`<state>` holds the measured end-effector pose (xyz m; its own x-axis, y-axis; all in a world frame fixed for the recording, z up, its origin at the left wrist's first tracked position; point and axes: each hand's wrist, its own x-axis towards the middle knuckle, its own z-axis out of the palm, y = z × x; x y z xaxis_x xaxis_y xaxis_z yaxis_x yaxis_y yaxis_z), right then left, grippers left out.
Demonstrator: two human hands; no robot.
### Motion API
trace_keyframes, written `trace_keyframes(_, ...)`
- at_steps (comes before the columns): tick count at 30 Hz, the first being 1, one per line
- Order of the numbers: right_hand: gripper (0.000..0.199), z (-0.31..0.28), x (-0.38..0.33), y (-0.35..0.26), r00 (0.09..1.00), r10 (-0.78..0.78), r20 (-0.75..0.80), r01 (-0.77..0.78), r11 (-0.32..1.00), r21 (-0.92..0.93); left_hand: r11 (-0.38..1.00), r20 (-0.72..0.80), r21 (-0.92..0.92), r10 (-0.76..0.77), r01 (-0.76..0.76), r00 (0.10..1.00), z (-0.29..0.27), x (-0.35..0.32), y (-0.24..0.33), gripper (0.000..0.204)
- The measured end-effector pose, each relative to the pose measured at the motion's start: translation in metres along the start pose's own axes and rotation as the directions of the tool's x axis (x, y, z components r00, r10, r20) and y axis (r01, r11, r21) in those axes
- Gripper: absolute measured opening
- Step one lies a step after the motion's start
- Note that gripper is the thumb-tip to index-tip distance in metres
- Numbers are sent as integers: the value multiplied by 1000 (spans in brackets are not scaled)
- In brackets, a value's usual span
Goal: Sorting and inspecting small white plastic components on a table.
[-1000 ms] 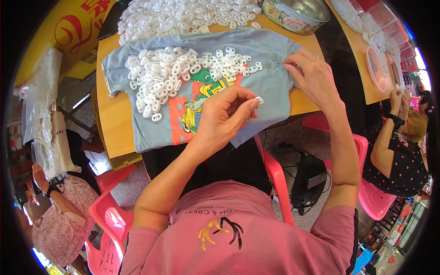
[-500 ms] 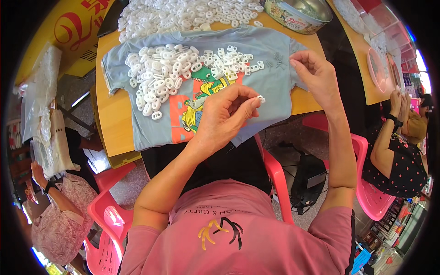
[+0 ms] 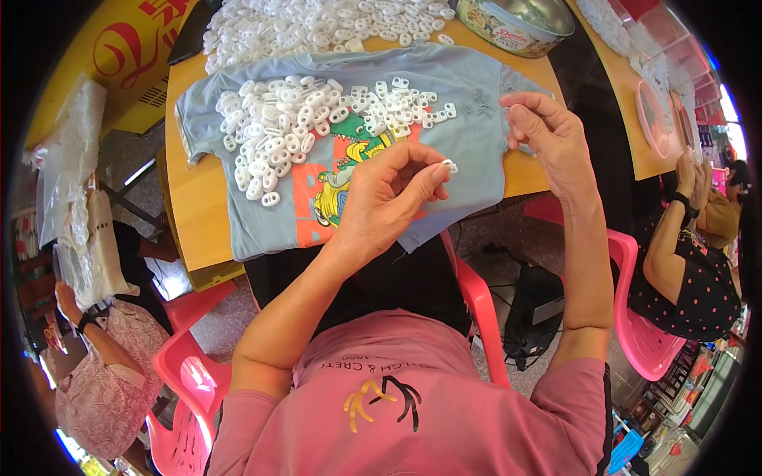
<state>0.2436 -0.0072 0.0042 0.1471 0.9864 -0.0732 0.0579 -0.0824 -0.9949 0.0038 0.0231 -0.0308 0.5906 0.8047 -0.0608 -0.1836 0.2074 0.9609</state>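
Observation:
A grey-blue T-shirt (image 3: 468,95) with a dinosaur print lies flat on the wooden table (image 3: 194,214). A heap of small white plastic links (image 3: 302,131) rests on the shirt's left half. My left hand (image 3: 389,198) hovers over the shirt's near edge and pinches one white link (image 3: 450,166) between thumb and forefinger. My right hand (image 3: 548,135) is over the shirt's right sleeve with its fingertips drawn together. I cannot tell whether anything is between them.
A bigger pile of white links (image 3: 317,24) covers the table's far side, beside a round metal tin (image 3: 516,24). A pink tray (image 3: 649,119) sits on the right table. Other people sit at right (image 3: 690,262) and lower left (image 3: 103,373). Pink chairs (image 3: 635,317) surround me.
My right hand has lifted off the middle of the shirt and drawn back toward the right sleeve, fingertips closing. My left hand has stayed put with the link.

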Motion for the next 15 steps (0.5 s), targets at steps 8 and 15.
trace_keyframes(8,19,36,-14,2,997,-70,-13,70,997,33,995,-20,-85,-58,56,998,0,1,6,13)
trace_keyframes(15,17,67,-30,-1,995,-96,15,96,995,-1,992,5,-125,13,-12,1000,-1,1,9,16)
